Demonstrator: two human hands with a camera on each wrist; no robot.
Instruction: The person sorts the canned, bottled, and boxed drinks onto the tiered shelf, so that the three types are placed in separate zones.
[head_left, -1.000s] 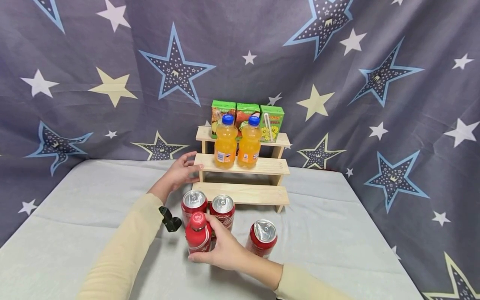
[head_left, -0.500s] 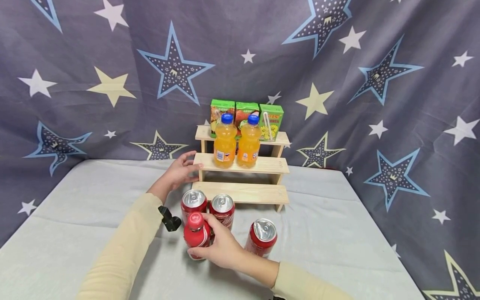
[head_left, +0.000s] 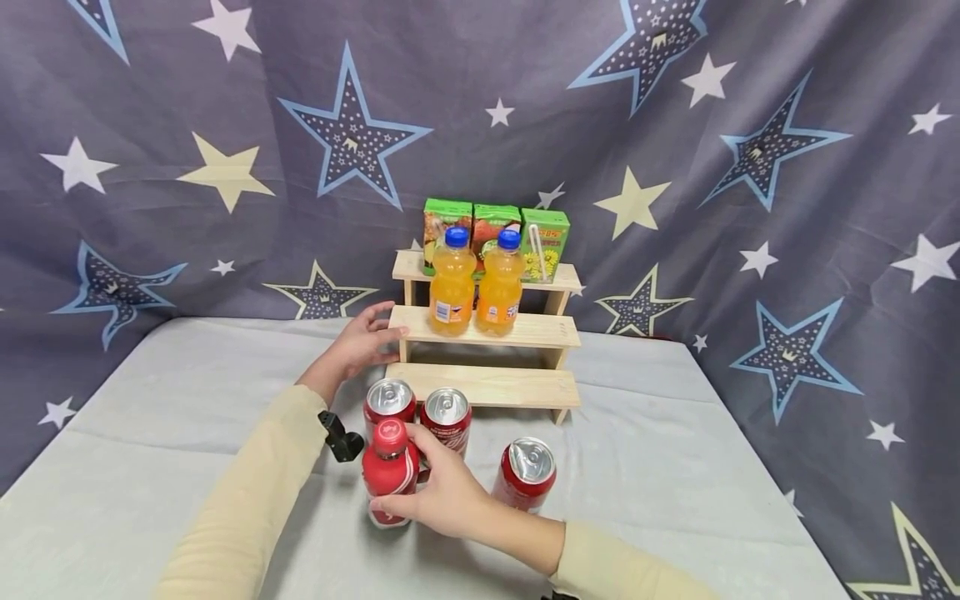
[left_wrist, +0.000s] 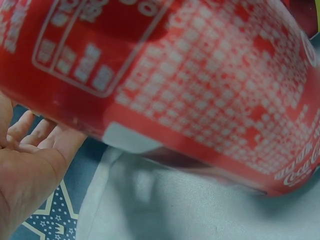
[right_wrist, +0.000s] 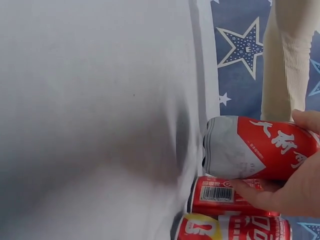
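Observation:
In the head view my right hand (head_left: 450, 500) grips a red cola bottle (head_left: 390, 475) with a red cap, thumb on its near side. In the right wrist view its silver lower part (right_wrist: 225, 145) is low over the cloth; I cannot tell if it touches. My left hand (head_left: 360, 342) holds the left end of a three-step wooden stand (head_left: 517, 387). Just behind the bottle are two red cola cans, the left can (head_left: 388, 402) and the middle can (head_left: 447, 417). Another can (head_left: 525, 475) stands right of my right hand. A blurred Coca-Cola can (left_wrist: 200, 90) fills the left wrist view.
Two orange drink bottles with blue caps, the left bottle (head_left: 452, 292) and the right bottle (head_left: 499, 292), stand on the middle step. Several green-topped drink cartons (head_left: 545, 246) line the top step. A pale cloth (head_left: 645, 467) covers the table; a starry curtain (head_left: 510, 150) hangs behind.
My right hand has brought the red bottle slightly left and lower toward me, so more of its base shows below my thumb. My left hand stays at the stand.

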